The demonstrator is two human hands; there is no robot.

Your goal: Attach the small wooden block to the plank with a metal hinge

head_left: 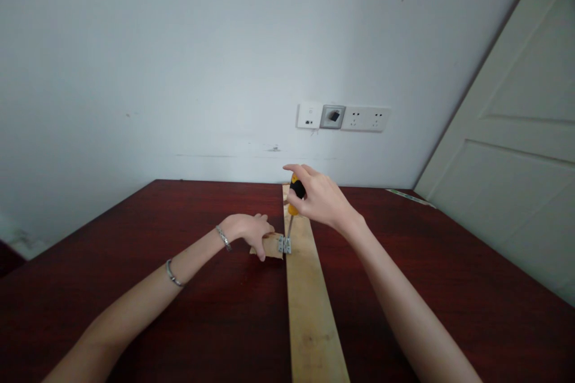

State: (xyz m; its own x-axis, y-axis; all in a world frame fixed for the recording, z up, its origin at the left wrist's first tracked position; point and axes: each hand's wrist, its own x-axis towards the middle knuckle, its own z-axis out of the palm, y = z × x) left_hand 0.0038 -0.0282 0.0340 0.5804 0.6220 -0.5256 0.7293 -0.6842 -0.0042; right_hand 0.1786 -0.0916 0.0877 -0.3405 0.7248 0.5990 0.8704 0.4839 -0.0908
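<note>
Near the middle of the frame, a long wooden board [309,305] runs from the bottom edge up toward the wall [224,60], lying flat on a dark red counter [202,323]. Against its left side sits a short wooden piece [272,246], and a silver metal hinge [288,245] bridges the two, one leaf on each. Just right of center, the right hand [321,194] pinches the yellow and black handle of a screwdriver [293,210] between thumb and fingers, one finger reaching out to the left above it. The shaft slants down to the hinge's right leaf; whether the tip sits in a screw is too small to tell. Left of center, the left hand [251,230] grips the short wooden piece from above, thumb toward the near edge and fingers at the far one. Two silver bracelets [223,238] circle the left arm. At upper right of center, socket plates [366,119] line the wall; a pale paneled door [530,102] fills the right edge.
</note>
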